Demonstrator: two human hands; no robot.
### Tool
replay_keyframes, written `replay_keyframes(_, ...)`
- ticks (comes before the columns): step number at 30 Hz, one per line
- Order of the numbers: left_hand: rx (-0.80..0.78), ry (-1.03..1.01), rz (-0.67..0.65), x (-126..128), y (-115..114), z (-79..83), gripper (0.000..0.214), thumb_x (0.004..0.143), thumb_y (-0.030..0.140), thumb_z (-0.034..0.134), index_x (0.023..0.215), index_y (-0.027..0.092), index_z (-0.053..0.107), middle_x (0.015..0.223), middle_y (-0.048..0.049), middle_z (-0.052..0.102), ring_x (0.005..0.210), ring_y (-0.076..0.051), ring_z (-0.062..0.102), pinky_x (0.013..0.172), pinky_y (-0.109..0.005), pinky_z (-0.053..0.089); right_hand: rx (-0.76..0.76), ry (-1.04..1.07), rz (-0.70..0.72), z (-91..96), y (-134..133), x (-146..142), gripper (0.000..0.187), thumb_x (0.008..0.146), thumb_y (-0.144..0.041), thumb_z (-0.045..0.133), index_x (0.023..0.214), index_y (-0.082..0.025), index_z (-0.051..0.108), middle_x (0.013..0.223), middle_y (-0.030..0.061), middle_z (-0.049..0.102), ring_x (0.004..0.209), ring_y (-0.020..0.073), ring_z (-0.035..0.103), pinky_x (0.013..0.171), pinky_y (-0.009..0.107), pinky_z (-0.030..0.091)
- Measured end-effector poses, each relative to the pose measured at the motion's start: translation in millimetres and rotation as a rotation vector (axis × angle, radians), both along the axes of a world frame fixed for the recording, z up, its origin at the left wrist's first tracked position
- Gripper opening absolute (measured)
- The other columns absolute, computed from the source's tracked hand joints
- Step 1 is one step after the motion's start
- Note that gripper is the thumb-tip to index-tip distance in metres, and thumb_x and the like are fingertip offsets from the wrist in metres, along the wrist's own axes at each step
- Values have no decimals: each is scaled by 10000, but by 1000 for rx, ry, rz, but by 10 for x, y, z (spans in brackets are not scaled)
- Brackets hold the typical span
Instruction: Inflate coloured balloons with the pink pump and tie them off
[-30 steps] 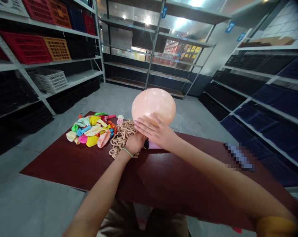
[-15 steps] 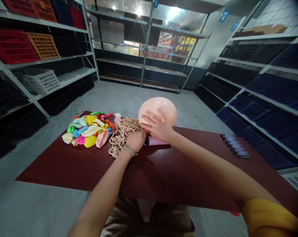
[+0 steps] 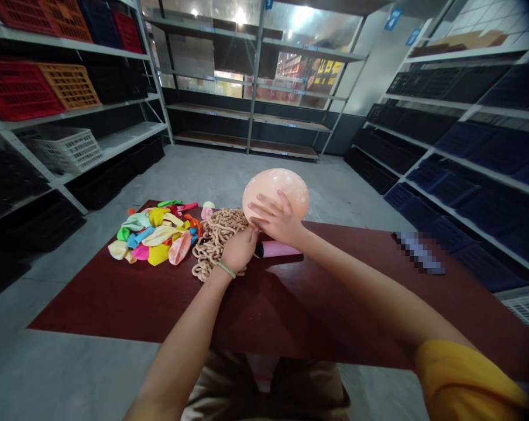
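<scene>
- An inflated peach balloon (image 3: 275, 184) was above the red bench (image 3: 326, 298), near its far edge.
- The left hand (image 3: 239, 251) pinched its lower end; the right hand (image 3: 280, 221) spread against its side.
- Tan coils (image 3: 214, 238) and limp balloons (image 3: 157, 236) lay leftward.

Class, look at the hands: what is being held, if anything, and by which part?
The balloon: the left hand appears to pinch its neck, which is mostly hidden; the right hand lies spread against its near side.
</scene>
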State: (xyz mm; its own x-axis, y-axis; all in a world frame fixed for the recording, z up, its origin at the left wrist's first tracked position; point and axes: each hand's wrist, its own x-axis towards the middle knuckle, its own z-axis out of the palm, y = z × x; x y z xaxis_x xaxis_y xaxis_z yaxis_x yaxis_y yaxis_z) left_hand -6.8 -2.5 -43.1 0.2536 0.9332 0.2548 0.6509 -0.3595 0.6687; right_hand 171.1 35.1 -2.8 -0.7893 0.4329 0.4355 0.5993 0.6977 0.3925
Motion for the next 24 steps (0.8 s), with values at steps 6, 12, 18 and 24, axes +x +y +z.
replay_keyframes(6, -212, -547, 37, 24, 99, -80, 387, 988, 354, 365, 650, 207, 484, 577, -27, 520, 509, -147, 471, 544, -275, 384, -40, -84, 14, 142, -38, 54, 420, 969, -206, 488, 1380, -290, 522, 1501, 4, 472, 1447, 273, 310, 1193, 658, 130)
replay_keyframes(12, -544, -926, 8, 8, 50, 25, 249, 876, 370, 564, 725, 174, 539, 604, 17, 521, 441, -74, 379, 397, -181, 248, -53, -136, 23, 271, -82, 93, 458, 984, -199, 456, 1435, -277, 460, 1482, 19, 491, 1430, 267, 337, 1198, 622, 183)
replay_keyframes(18, -466, -853, 38, -80, 67, 70, 235, 780, 360, 686, 718, 140, 632, 683, -18, 629, 463, -68, 430, 411, -190, 308, -51, -123, 33, 270, -96, 131, 494, 974, -176, 471, 1458, -271, 428, 1490, 36, 482, 1431, 279, 338, 1187, 640, 199)
replay_keyframes(24, -439, -843, 42, -187, 92, 113, 225, 750, 356, 713, 791, 142, 661, 707, -12, 644, 449, -61, 411, 432, -201, 296, -26, -111, 74, 296, -116, 127, 570, 980, -138, 439, 1508, -311, 312, 1553, -5, 393, 1450, 230, 311, 1191, 620, 204)
